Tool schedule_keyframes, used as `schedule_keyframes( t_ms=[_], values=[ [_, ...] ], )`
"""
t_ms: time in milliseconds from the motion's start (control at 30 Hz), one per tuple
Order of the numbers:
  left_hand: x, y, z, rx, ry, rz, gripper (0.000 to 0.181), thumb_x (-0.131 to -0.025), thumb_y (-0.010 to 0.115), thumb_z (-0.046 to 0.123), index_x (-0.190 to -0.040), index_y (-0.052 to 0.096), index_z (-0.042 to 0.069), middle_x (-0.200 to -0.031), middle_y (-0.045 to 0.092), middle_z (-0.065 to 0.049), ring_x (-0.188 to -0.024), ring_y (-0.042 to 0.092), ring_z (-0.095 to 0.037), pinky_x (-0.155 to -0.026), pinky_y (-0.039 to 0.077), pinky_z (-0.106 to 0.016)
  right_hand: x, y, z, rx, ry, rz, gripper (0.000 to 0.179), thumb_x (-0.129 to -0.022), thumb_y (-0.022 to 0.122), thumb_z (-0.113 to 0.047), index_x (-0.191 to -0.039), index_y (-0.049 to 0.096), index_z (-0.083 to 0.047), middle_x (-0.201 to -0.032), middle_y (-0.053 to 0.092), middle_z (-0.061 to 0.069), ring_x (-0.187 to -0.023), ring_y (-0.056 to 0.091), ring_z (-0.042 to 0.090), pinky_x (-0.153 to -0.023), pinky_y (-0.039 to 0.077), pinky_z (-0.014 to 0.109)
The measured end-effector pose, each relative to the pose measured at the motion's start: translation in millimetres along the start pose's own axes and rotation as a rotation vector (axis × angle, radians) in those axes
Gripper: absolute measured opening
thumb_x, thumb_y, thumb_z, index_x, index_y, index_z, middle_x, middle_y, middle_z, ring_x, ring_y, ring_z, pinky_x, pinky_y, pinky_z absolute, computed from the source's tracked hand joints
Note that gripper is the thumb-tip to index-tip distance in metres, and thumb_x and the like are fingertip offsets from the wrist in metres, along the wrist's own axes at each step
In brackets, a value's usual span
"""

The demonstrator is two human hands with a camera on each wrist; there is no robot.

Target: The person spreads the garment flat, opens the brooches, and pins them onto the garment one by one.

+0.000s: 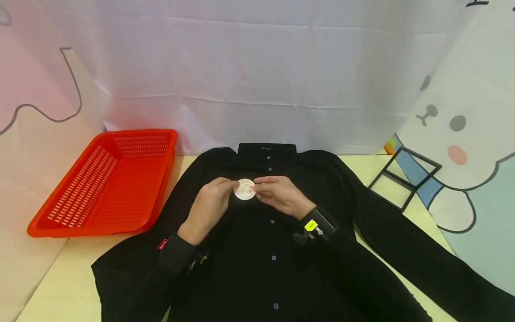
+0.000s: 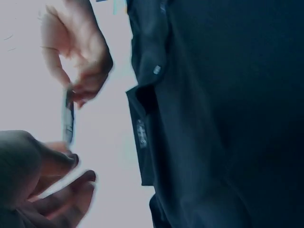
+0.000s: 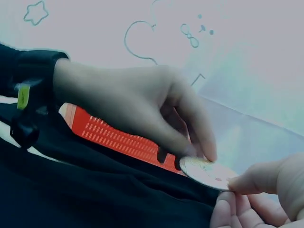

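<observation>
Between both hands, above the upper front of a black button-up shirt (image 1: 245, 264), is a small thin round pale disc (image 1: 242, 189) with faint coloured print. My left hand (image 1: 209, 205) pinches its left edge between thumb and fingers. The opposite edge is pinched by my right hand (image 1: 283, 195). Seen edge-on in the left wrist view, the disc (image 2: 68, 123) is raised off the cloth. Its printed face (image 3: 207, 173) tilts toward the right wrist camera. The shirt lies front up, collar at the far side, one sleeve stretched to the right.
A red slotted plastic basket (image 1: 112, 197) stands on the pale table (image 1: 60, 277) at the left. At the right back lies a black rectangular frame (image 1: 406, 184). A white cloth backdrop (image 1: 261, 80) rises behind the table, and printed cartoon fabric hangs at both sides.
</observation>
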State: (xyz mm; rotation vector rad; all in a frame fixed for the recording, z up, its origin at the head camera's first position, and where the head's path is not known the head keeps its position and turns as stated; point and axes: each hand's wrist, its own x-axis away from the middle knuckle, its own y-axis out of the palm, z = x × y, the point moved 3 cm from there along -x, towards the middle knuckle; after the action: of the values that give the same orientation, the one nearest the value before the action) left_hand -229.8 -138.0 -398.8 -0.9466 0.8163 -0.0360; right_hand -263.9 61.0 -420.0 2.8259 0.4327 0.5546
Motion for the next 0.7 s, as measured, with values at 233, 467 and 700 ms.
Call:
schedule_keyframes(
  t_ms=[233,467,700],
  values=[
    [-4.9,3.2,-1.0,0.078,-0.236,-0.154,0.048,-0.094,0.075,0.033,-0.13,0.068,0.002,-0.091,0.073,-0.01,-0.063,0.055,-0.015,-0.056,0.049,-0.031,-7.9,11.8,-0.9,0.114,-0.084,0.043,0.034,-0.095,0.069,0.0,-0.129,0.065,0.007,-0.12,0.066,0.014,-0.096,0.069,0.016,-0.087,0.06,0.027],
    [-8.9,11.6,-9.1,0.024,-0.248,-0.193,0.061,-0.087,0.084,0.032,-0.137,0.065,0.001,-0.107,0.073,-0.018,-0.084,0.065,-0.028,-0.071,0.058,-0.038,-20.1,20.3,6.4,0.135,-0.139,0.023,0.029,-0.093,0.068,0.003,-0.122,0.067,0.007,-0.114,0.068,0.014,-0.094,0.071,0.016,-0.09,0.061,0.033],
    [-11.2,25.2,-27.8,0.149,-0.312,-0.266,0.049,-0.086,0.083,0.024,-0.125,0.068,-0.001,-0.11,0.068,-0.02,-0.084,0.063,-0.027,-0.071,0.055,-0.037,-30.9,14.3,15.2,0.124,-0.161,-0.016,0.027,-0.093,0.069,0.005,-0.12,0.069,0.01,-0.108,0.073,0.014,-0.088,0.074,0.015,-0.087,0.062,0.032]
  ],
)
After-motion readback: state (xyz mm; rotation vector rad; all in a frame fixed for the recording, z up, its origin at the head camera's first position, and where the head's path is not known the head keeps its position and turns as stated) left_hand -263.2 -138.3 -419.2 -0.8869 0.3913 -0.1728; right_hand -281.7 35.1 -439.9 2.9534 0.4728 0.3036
